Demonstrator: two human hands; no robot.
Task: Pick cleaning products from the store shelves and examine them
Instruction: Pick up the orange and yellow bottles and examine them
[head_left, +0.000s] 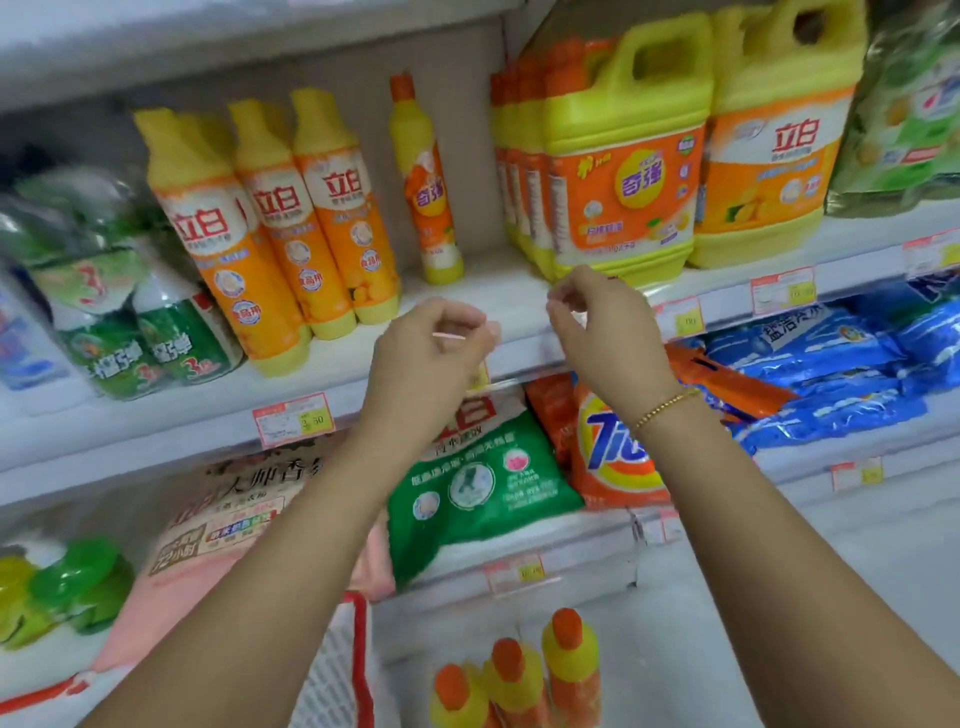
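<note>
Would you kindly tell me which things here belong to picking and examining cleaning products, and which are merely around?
Belongs to the job: left hand, right hand, slim yellow bottle, large yellow jug, green detergent bag, orange Tide bag.

Merely around: price tag, shelf edge, gold bracelet on the right wrist.

The yellow handled plastic jug (623, 171) looks smooth and glossy; the blue plastic-film bags (831, 353) shine, crinkled.
</note>
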